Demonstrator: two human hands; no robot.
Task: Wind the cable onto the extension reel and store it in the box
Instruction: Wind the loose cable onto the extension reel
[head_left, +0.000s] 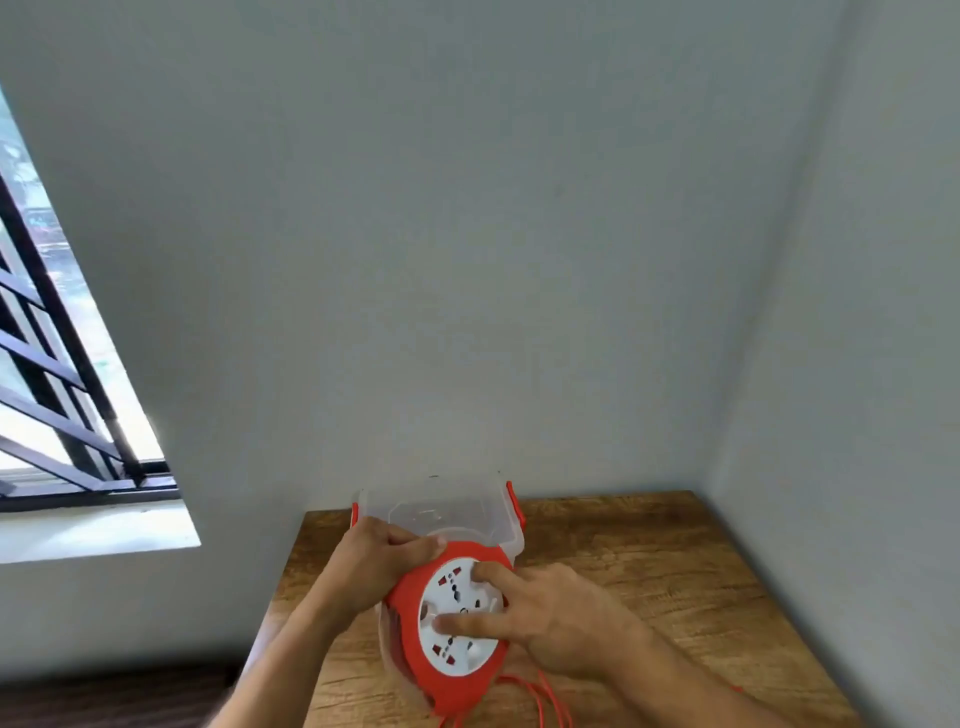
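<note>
I can't see where the orange cable (545, 699) ends; its loops run off the bottom edge. My right hand (550, 618) covers part of the reel (452, 629) face, so some sockets are hidden, and its palm side is out of sight. My left hand (374, 561) hides the reel's far rim and a corner of the clear box (441, 506). The bench (675, 571) is cut off at the bottom. The socket markings are too small to read, and beyond the window bars (47, 332) all is blur.

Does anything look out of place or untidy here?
Yes. Loose orange cable trails off the extension reel near the table's front edge, not yet wound. The clear box behind stands open.
</note>
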